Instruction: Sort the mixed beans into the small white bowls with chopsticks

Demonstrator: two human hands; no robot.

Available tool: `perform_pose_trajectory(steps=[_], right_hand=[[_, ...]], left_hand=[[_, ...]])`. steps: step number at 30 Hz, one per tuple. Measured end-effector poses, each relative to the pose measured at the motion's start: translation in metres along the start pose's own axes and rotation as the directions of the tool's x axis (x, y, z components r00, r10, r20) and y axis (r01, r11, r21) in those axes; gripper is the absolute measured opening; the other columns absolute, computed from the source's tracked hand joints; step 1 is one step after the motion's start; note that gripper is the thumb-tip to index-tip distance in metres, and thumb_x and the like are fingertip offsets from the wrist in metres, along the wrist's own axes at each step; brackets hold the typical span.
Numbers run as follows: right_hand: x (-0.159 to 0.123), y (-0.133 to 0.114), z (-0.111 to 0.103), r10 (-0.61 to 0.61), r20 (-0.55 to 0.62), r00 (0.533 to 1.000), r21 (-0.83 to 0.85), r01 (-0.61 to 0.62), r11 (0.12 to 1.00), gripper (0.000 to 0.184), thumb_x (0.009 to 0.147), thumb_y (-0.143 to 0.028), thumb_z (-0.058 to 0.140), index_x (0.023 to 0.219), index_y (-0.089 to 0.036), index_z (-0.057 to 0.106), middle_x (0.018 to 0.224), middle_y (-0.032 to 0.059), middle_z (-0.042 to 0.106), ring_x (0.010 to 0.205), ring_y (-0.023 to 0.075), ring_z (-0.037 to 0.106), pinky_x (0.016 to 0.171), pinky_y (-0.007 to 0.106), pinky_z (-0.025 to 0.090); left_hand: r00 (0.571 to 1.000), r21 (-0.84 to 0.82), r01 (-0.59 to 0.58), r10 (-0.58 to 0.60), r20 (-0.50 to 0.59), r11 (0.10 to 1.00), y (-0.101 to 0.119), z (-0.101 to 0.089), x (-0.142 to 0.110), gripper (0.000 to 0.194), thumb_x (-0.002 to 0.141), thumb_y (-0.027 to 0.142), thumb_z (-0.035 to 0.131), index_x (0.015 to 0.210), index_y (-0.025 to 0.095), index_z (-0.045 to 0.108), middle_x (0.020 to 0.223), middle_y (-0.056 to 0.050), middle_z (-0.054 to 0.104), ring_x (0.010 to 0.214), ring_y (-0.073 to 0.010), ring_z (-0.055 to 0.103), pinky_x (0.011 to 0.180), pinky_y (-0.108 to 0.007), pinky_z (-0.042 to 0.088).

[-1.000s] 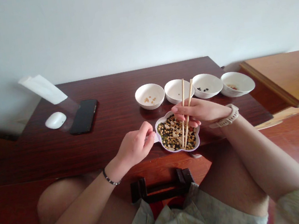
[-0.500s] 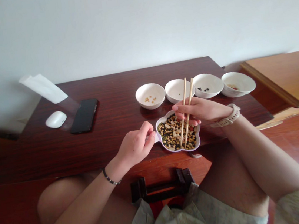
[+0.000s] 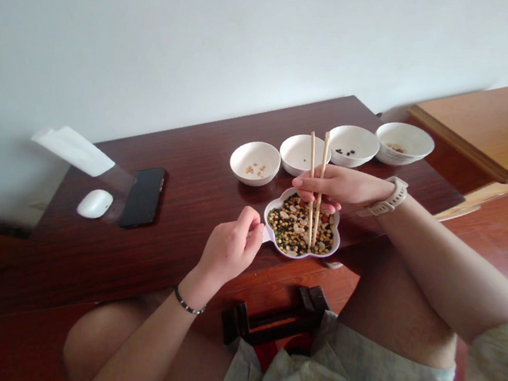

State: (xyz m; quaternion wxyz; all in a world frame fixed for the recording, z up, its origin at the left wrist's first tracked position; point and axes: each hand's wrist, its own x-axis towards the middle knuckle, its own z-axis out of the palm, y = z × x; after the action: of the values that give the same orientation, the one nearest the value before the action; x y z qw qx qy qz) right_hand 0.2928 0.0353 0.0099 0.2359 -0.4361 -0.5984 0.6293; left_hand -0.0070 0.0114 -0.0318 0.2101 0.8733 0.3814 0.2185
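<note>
A white flower-shaped dish full of mixed beans sits at the near edge of the dark wooden table. My left hand is closed, pinching the dish's left rim. My right hand is closed on a pair of wooden chopsticks, whose tips are down among the beans in the dish. Behind the dish stands a row of small white bowls: one with a few yellow beans, one behind the chopsticks, one with a few black beans, one with pale beans.
A black phone, a white mouse and a folded white paper lie at the table's left. A lighter wooden board sits at the right. A dark wooden stand is under the table edge, between my knees.
The chopstick tips have shifted slightly left within the bean dish. My left hand has kept its hold on the rim.
</note>
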Motion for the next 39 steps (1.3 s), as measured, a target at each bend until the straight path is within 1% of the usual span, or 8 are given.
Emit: perform_pose_trajectory(steps=[6, 11, 18, 22, 27, 34, 39], right_hand=[[-0.0011, -0.0041, 0.0005, -0.015, -0.001, 1.0, -0.013, 0.015, 1.0, 0.055, 0.106, -0.065, 0.064, 0.079, -0.018, 0.057, 0.061, -0.0016, 0.054, 0.045, 0.007, 0.045, 0.041, 0.02, 0.034], [-0.0014, -0.0015, 0.0, -0.018, 0.022, 1.0, 0.002, 0.018, 1.0, 0.054, 0.108, -0.063, 0.062, 0.08, -0.018, 0.059, 0.058, -0.0022, 0.053, 0.045, 0.0073, 0.045, 0.041, 0.02, 0.034], [-0.0012, -0.0018, -0.0002, -0.02, 0.003, 1.0, -0.009, 0.02, 1.0, 0.053, 0.109, -0.063, 0.061, 0.08, -0.018, 0.058, 0.059, -0.0019, 0.054, 0.045, 0.0073, 0.046, 0.042, 0.02, 0.035], [-0.003, -0.0049, -0.001, -0.032, 0.01, 0.999, -0.023, 0.032, 0.999, 0.054, 0.11, -0.061, 0.06, 0.079, -0.017, 0.056, 0.06, -0.0026, 0.052, 0.046, 0.0062, 0.044, 0.043, 0.02, 0.034], [-0.0033, -0.0024, -0.0013, -0.052, 0.052, 0.997, -0.001, 0.052, 0.999, 0.054, 0.109, -0.062, 0.061, 0.081, -0.017, 0.058, 0.063, -0.003, 0.052, 0.045, 0.0052, 0.044, 0.041, 0.019, 0.03], [-0.0028, -0.0042, 0.0041, -0.049, 0.067, 0.997, -0.01, 0.05, 0.999, 0.056, 0.108, -0.064, 0.061, 0.079, -0.017, 0.058, 0.058, -0.0029, 0.053, 0.044, 0.0059, 0.045, 0.04, 0.017, 0.033], [-0.002, -0.0022, 0.0021, -0.048, 0.056, 0.997, 0.013, 0.048, 0.999, 0.054, 0.109, -0.062, 0.062, 0.079, -0.017, 0.057, 0.058, -0.0027, 0.053, 0.044, 0.006, 0.044, 0.04, 0.017, 0.033]], left_hand=[[1.0, -0.001, 0.001, -0.001, -0.002, 1.0, 0.0, 0.0004, 0.0001, 0.012, 0.11, 0.028, 0.048, 0.098, 0.024, 0.047, 0.071, 0.005, 0.058, 0.056, -0.0138, 0.057, 0.059, -0.026, 0.034], [1.0, -0.001, -0.005, 0.005, -0.004, 1.0, 0.0, 0.0004, 0.0001, 0.012, 0.109, 0.028, 0.049, 0.098, 0.024, 0.047, 0.071, 0.005, 0.058, 0.056, -0.0139, 0.057, 0.059, -0.026, 0.034], [1.0, 0.001, -0.01, 0.01, -0.005, 1.0, -0.0014, 0.0007, -0.0003, 0.012, 0.11, 0.028, 0.049, 0.099, 0.024, 0.048, 0.072, 0.005, 0.059, 0.055, -0.0137, 0.056, 0.059, -0.026, 0.034], [1.0, 0.004, -0.012, 0.012, -0.006, 1.0, -0.0017, 0.001, -0.0004, 0.013, 0.11, 0.028, 0.049, 0.099, 0.024, 0.047, 0.072, 0.005, 0.059, 0.057, -0.0142, 0.057, 0.059, -0.026, 0.034], [1.0, 0.005, -0.014, 0.014, -0.006, 1.0, -0.0005, 0.0006, 0.0, 0.012, 0.11, 0.028, 0.048, 0.099, 0.024, 0.048, 0.072, 0.005, 0.059, 0.056, -0.014, 0.058, 0.059, -0.026, 0.035], [1.0, -0.003, -0.01, 0.01, -0.009, 1.0, 0.0006, -0.0001, 0.0007, 0.012, 0.11, 0.027, 0.048, 0.098, 0.024, 0.047, 0.071, 0.005, 0.059, 0.056, -0.014, 0.057, 0.059, -0.026, 0.035], [1.0, -0.006, -0.001, 0.001, -0.002, 1.0, 0.0015, -0.0003, 0.0005, 0.012, 0.11, 0.028, 0.048, 0.098, 0.024, 0.046, 0.072, 0.005, 0.058, 0.056, -0.0141, 0.057, 0.06, -0.026, 0.035]])
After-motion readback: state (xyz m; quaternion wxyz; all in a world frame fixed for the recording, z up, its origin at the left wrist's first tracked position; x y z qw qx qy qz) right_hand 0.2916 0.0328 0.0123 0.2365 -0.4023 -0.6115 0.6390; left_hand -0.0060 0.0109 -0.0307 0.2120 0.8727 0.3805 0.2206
